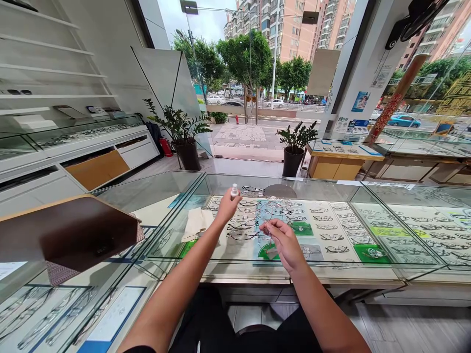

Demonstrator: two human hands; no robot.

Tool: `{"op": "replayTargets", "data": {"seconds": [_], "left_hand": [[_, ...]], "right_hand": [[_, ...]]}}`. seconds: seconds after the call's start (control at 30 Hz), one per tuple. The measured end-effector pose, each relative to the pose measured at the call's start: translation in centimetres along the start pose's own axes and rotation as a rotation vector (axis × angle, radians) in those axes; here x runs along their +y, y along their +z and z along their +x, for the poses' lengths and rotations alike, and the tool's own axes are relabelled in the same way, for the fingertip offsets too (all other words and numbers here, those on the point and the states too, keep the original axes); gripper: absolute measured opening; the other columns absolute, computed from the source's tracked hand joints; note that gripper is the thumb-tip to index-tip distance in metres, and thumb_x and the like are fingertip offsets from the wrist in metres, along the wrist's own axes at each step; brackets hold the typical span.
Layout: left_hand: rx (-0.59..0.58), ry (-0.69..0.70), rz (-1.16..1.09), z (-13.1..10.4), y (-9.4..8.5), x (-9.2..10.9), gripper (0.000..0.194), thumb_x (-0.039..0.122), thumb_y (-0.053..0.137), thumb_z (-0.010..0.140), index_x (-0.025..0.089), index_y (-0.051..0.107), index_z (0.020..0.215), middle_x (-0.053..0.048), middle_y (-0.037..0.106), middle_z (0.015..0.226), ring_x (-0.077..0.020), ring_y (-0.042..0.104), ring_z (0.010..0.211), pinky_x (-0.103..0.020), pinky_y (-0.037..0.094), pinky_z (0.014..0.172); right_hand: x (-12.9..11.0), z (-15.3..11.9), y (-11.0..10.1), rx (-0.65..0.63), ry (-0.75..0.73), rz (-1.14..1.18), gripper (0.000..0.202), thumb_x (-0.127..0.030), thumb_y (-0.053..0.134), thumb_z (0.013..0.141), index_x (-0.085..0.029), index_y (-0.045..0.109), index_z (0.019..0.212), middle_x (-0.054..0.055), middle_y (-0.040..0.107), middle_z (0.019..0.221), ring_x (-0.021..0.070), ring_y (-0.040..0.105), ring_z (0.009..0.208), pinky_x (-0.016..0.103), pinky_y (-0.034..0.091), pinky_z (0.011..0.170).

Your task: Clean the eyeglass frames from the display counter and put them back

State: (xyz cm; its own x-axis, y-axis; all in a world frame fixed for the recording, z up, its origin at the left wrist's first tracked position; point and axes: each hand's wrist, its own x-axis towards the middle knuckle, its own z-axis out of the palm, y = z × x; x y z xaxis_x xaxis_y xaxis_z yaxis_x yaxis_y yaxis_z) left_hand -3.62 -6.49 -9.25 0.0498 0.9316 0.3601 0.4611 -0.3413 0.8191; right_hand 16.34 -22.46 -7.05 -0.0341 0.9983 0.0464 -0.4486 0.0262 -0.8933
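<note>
My left hand is closed around a small spray bottle with a white top, held upright above the glass display case. To the right and a little nearer me, my right hand pinches a pair of thin-rimmed glasses between thumb and fingers. Their outline blends with the rows of frames under the glass, and the fingers hide part of them. A cream cloth lies crumpled on the case, left of my left forearm.
Several eyeglass frames lie in rows inside the case. A dark brown tilted panel, perhaps a mirror's back, stands at the left. Beyond the case are two potted plants and a glass shopfront. A display cabinet stands at the right.
</note>
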Motion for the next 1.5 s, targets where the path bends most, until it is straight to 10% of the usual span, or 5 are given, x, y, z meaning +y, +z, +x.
{"op": "replayTargets", "data": {"seconds": [0.17,0.47,0.9,1.13,1.5], "left_hand": [[0.127,-0.178,0.133,3.3,-1.7,-6.3,0.029,0.022,0.061,0.083,0.023,0.052,0.111,-0.008,0.071,0.107,-0.0257,0.065,0.091,-0.033,0.046,0.079],[0.195,-0.248,0.335,4.2,-3.1,-12.2,0.025,0.027,0.066,0.088,0.024,0.05,0.107,-0.01,0.071,0.111,-0.0315,0.068,0.105,-0.036,0.048,0.087],[0.301,-0.277,0.59,1.9,-4.3,-11.8,0.076,0.038,0.074,0.086,0.019,0.038,0.15,-0.021,0.054,0.151,-0.0369,0.049,0.143,-0.046,0.041,0.113],[0.261,-0.479,0.763,-1.1,-8.7,-12.6,0.051,0.049,0.073,0.084,0.015,0.061,0.12,-0.028,0.063,0.13,-0.0473,0.056,0.13,-0.057,0.042,0.107],[0.175,-0.661,0.585,-1.4,-11.7,-14.8,0.021,0.038,0.067,0.095,0.019,0.071,0.105,-0.016,0.072,0.12,-0.035,0.067,0.117,-0.048,0.052,0.098]], "right_hand": [[-0.3,-0.3,-0.2,0.019,0.013,0.027,0.029,-0.049,0.09,0.078,-0.023,0.077,0.084,0.005,0.079,0.094,0.0243,0.067,0.101,0.039,0.046,0.102],[-0.5,-0.1,-0.3,0.027,0.028,0.058,0.034,-0.051,0.092,0.074,-0.023,0.076,0.083,0.005,0.079,0.094,0.0235,0.067,0.099,0.039,0.046,0.101],[0.4,0.2,-1.6,0.052,0.039,0.045,0.029,-0.047,0.092,0.078,-0.024,0.077,0.089,0.005,0.079,0.098,0.0255,0.069,0.106,0.041,0.048,0.106],[0.2,0.9,-1.8,0.052,0.061,0.035,0.029,-0.047,0.091,0.078,-0.025,0.079,0.091,0.005,0.077,0.1,0.0258,0.068,0.108,0.04,0.047,0.105],[0.6,1.1,-1.6,0.043,0.07,0.042,0.028,-0.047,0.091,0.077,-0.025,0.078,0.088,0.005,0.078,0.098,0.0256,0.067,0.107,0.042,0.048,0.107]]}}
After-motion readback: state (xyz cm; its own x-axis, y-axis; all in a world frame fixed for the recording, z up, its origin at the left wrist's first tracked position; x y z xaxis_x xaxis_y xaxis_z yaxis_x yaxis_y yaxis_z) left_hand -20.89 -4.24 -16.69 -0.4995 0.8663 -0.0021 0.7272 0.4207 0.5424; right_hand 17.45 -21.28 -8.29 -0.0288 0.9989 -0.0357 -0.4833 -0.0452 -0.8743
